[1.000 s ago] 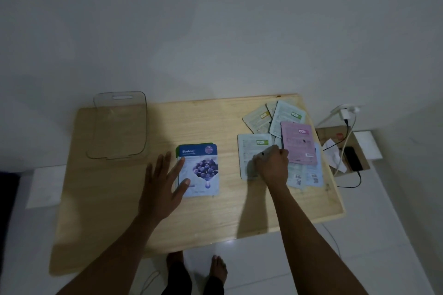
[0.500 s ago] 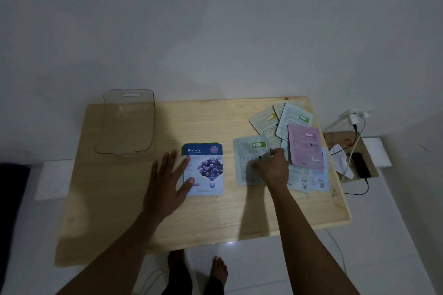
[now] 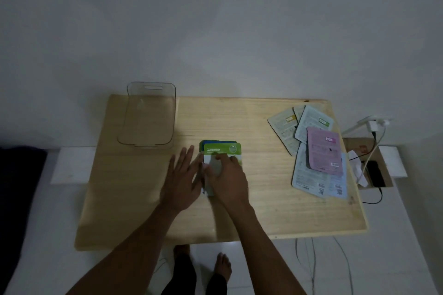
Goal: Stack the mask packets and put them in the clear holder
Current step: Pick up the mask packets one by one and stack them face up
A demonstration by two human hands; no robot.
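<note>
A green cucumber mask packet lies face up on top of the blue blueberry packet, of which only an edge shows, in the middle of the wooden table. My right hand presses down on the cucumber packet with its fingers on it. Beside the stack's left edge rests my left hand, flat, fingers apart. The clear holder stands empty at the back left. Several more packets lie face down in a loose pile at the right, a pink one on top.
A cardboard box with a black phone and cables sits on the floor right of the table, near a white plug. The wall stands close behind the table. My bare feet show below the front edge.
My right hand took the pale packet from the right pile, turned it face up and brought it left onto the blueberry packet. My left hand stayed by the stack.
</note>
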